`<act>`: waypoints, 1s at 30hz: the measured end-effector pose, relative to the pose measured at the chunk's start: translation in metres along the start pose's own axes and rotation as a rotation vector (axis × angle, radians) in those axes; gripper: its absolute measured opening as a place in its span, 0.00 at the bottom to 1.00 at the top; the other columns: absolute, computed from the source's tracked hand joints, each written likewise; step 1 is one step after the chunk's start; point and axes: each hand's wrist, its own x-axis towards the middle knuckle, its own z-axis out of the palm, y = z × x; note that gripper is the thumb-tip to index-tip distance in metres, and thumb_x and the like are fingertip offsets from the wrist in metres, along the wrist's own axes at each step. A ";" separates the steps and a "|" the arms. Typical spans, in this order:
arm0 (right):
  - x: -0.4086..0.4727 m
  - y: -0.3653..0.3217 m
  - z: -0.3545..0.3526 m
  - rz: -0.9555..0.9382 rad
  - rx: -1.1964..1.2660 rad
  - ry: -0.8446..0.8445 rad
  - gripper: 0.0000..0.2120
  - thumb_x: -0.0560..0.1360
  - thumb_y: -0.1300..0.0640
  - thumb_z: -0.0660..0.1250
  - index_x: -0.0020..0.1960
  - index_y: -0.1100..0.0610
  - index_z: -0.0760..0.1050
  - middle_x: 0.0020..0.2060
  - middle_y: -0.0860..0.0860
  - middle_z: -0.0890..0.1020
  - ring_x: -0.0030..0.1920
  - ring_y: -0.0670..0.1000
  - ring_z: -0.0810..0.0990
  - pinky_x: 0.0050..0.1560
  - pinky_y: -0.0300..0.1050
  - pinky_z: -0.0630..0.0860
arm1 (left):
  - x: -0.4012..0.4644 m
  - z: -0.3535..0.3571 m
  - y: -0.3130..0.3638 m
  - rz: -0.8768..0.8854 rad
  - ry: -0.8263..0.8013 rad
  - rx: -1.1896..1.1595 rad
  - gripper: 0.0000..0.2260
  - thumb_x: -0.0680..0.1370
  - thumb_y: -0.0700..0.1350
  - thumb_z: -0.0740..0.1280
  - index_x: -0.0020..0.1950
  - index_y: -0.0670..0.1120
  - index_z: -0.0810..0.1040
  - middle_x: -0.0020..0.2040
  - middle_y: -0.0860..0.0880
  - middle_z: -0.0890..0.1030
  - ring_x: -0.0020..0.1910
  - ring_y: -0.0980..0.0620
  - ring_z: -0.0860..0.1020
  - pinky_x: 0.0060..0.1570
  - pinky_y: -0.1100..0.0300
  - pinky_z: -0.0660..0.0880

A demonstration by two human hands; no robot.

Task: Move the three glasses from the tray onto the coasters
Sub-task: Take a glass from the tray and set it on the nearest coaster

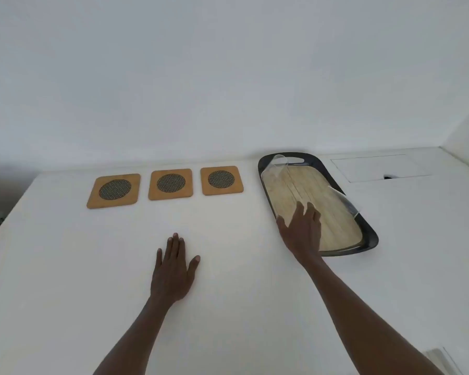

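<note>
White walls and a white countertop (228, 280) fill the frame as a person reaches for the first of three clear glasses. Three square wooden coasters (170, 184) with dark mesh centres lie in a row along the back of the counter, all bare. To their right sits a dark-rimmed tray (370, 230) with a pale wood-grain floor, angled away from the viewer.

The glasses are hard to read against the tray. One glass (280, 169) stands at its far end; a second glass (344, 200) shows at the right rim; the nearest glass (295, 209) is a faint outline just beyond the right hand (303, 231). That hand is over the near end of the tray, fingers spread and curled forward around the glass's near side. Whether they have closed on it cannot be told. The left hand (173, 269) lies flat on the counter, palm down, fingers loosely apart, holding nothing, well short of the coasters.

By the look of it, the task is at its first pick: no glass has left the tray. The next move likely calls for a firm wrap around the nearest glass, a straight lift clear of the tray's raised rim, and a carry leftward to a coaster, setting it upright on the mesh circle. Clear, smooth walls invite a slip.
</note>
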 end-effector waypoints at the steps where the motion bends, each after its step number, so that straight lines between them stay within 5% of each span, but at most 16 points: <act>1: 0.001 0.002 -0.002 0.065 -0.002 -0.033 0.34 0.73 0.44 0.68 0.70 0.64 0.66 0.67 0.66 0.70 0.66 0.65 0.69 0.60 0.59 0.72 | 0.000 0.000 0.000 -0.004 0.017 0.000 0.40 0.76 0.67 0.37 0.79 0.41 0.46 0.80 0.47 0.43 0.78 0.52 0.42 0.76 0.50 0.42; 7: 0.000 0.014 0.002 0.260 -0.047 -0.161 0.39 0.74 0.38 0.65 0.71 0.66 0.62 0.61 0.65 0.73 0.62 0.65 0.71 0.55 0.57 0.74 | -0.001 0.000 0.000 -0.008 0.015 0.035 0.40 0.75 0.68 0.36 0.79 0.41 0.45 0.80 0.47 0.42 0.78 0.53 0.41 0.76 0.51 0.41; 15: 0.005 0.008 0.016 0.355 0.034 -0.218 0.43 0.76 0.38 0.63 0.76 0.68 0.53 0.61 0.66 0.77 0.61 0.66 0.76 0.61 0.57 0.72 | 0.002 0.005 -0.004 -0.011 0.011 0.046 0.40 0.76 0.69 0.37 0.79 0.42 0.44 0.80 0.49 0.41 0.78 0.54 0.40 0.77 0.51 0.42; 22: 0.014 0.009 0.016 0.443 0.222 -0.217 0.34 0.76 0.51 0.64 0.73 0.69 0.55 0.59 0.68 0.75 0.56 0.66 0.77 0.57 0.56 0.76 | 0.001 0.006 -0.004 -0.008 0.011 0.054 0.40 0.76 0.69 0.38 0.79 0.42 0.44 0.79 0.49 0.40 0.78 0.54 0.40 0.77 0.51 0.42; 30: 0.025 0.007 -0.003 0.379 0.560 -0.026 0.28 0.77 0.52 0.66 0.74 0.56 0.63 0.61 0.64 0.72 0.55 0.62 0.75 0.51 0.51 0.72 | 0.002 0.006 -0.003 -0.006 0.013 0.076 0.40 0.76 0.69 0.37 0.79 0.42 0.43 0.79 0.49 0.40 0.78 0.54 0.39 0.76 0.51 0.42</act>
